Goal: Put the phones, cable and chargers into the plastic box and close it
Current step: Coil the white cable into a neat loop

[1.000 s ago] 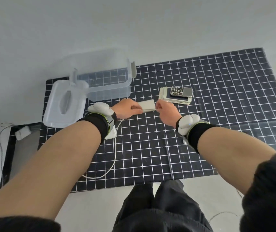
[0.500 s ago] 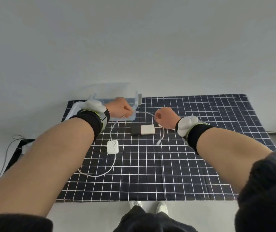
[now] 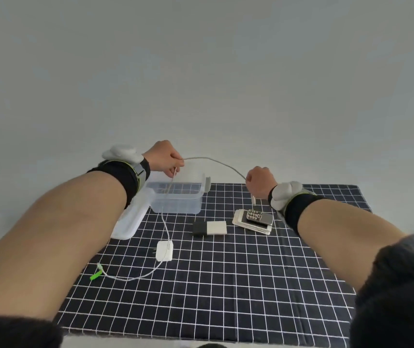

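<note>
Both hands hold the thin white cable above the desk, ready for coiling.

The left hand (image 3: 164, 158) and right hand (image 3: 259, 183) each pinch the thin white cable (image 3: 216, 160), arched at 12 o'clock over the clear plastic box (image 3: 175, 199). Better to gather it in loops, so the white square charger (image 3: 164, 250) at 7 o'clock doesn't drag. The stacked phones (image 3: 253, 221) sit at 3 o'clock; keypad markings unreadable.

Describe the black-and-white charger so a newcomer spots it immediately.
On the checked cloth, look just in front of the clear plastic box, left of the stacked phones. The charger lies flat there. Unlike the all-white adapter, it is half black, with no cable attached.
</note>
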